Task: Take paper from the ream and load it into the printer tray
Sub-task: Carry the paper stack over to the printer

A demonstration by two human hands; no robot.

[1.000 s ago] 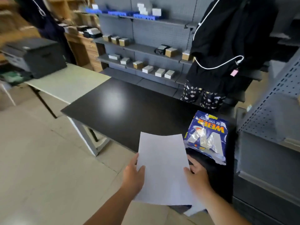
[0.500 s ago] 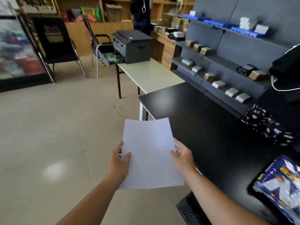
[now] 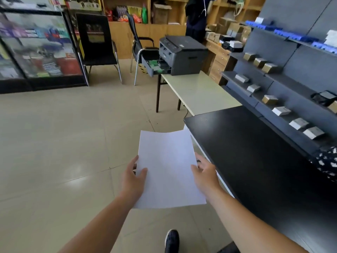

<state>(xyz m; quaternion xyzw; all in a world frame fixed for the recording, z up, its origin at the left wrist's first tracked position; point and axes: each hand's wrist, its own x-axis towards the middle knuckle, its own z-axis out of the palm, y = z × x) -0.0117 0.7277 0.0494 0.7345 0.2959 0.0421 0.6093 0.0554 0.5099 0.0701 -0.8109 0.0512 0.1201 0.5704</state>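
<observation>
While the person stands on the tiled floor point(image 3: 54, 143) beside a black table point(image 3: 255, 152), both bare forearms reach forward at about waist height. Paper point(image 3: 167, 167), a thin white stack or sheet, is held flat between the 2 hands, long edge running away from the body, far edge slightly curled upward. Left hand point(image 3: 133, 179) grasps the paper's left edge, thumb on top, fingers underneath and hidden. Right hand point(image 3: 205, 172) grasps the right edge the same way, thumb lying over the top surface, fingers partly spread below. Paper hangs over the floor, just beside the black table's near corner, not touching it. Well ahead, a grey printer point(image 3: 182, 53) sits at the far end of a pale table point(image 3: 200, 92), which butts against the black table. Tray point(image 3: 155, 65) is pulled out from the printer's front, jutting past the table end toward the left; green guides show inside, and whether any paper lies in it cannot be told. 2 chairs stand beyond: a black chair point(image 3: 96, 44) at left, and another chair point(image 3: 140, 48) directly behind the tray. Glass cabinet point(image 3: 36, 46) fills the left wall, blurred. Grey shelves point(image 3: 273, 84) run along the right, carrying small boxes in silver and gold tones. Wooden shelving point(image 3: 155, 24) lines the back wall. 1 dark shoe point(image 3: 171, 241) shows at the bottom edge, on the floor between the forearms.
</observation>
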